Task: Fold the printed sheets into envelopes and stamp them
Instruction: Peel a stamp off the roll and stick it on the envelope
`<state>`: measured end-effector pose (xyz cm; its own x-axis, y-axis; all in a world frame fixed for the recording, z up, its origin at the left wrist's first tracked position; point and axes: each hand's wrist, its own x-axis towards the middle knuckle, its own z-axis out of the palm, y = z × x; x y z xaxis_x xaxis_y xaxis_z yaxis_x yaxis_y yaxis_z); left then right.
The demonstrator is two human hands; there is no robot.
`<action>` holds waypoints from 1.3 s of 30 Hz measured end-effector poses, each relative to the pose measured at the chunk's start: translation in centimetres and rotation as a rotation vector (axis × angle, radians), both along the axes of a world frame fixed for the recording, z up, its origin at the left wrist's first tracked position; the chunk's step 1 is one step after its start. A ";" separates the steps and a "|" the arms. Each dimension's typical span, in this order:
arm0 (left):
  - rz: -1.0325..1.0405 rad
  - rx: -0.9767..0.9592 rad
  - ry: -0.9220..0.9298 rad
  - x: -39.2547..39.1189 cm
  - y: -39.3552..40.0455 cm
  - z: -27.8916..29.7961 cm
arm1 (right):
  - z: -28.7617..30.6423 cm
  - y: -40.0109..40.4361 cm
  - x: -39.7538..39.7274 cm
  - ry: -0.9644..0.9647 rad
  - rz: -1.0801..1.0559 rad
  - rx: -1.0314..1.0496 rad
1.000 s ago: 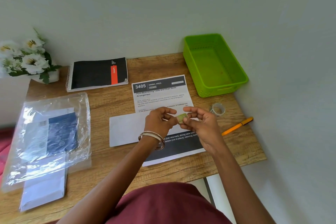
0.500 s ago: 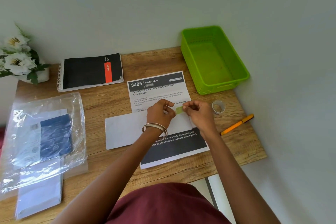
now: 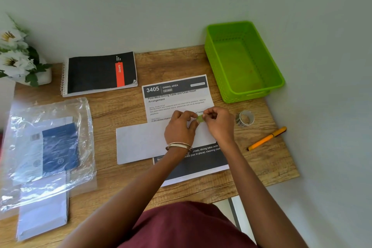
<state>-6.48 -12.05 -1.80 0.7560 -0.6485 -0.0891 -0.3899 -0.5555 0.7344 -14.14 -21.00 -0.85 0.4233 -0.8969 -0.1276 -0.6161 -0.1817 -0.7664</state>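
Note:
A white envelope (image 3: 141,143) lies across a printed sheet (image 3: 177,94) headed "3405 Dining Area" in the middle of the wooden table (image 3: 261,167). Both hands meet over the envelope's upper right part. My left hand (image 3: 179,129) and my right hand (image 3: 219,125) pinch a small green stamp (image 3: 200,119) between their fingertips, low over the paper. Whether the stamp touches the envelope I cannot tell.
A green plastic basket (image 3: 219,66) stands at the back right. A tape roll (image 3: 244,118) and an orange pen (image 3: 266,138) lie right of my hands. A black spiral notebook (image 3: 98,73), white flowers (image 3: 16,56), and a plastic bag with envelopes (image 3: 48,147) lie to the left.
Both hands have moved away from me and down toward the envelope with the stamp still pinched between them. The camera view has shifted a little.

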 end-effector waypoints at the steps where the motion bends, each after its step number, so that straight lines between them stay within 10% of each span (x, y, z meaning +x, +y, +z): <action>1: 0.002 0.005 -0.008 -0.1 0.0 0.0 | 0.0 0.0 0.0 0.003 0.002 -0.006; 39: 0.049 0.077 -0.001 -0.2 -1.0 0.2 | -0.2 -1.9 -0.7 0.048 0.112 0.074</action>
<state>-6.71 -13.09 -1.59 0.7870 -0.6016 -0.1366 -0.3614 -0.6290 0.6883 -14.82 -22.87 -1.03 0.5120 -0.8318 -0.2144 -0.6317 -0.1954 -0.7502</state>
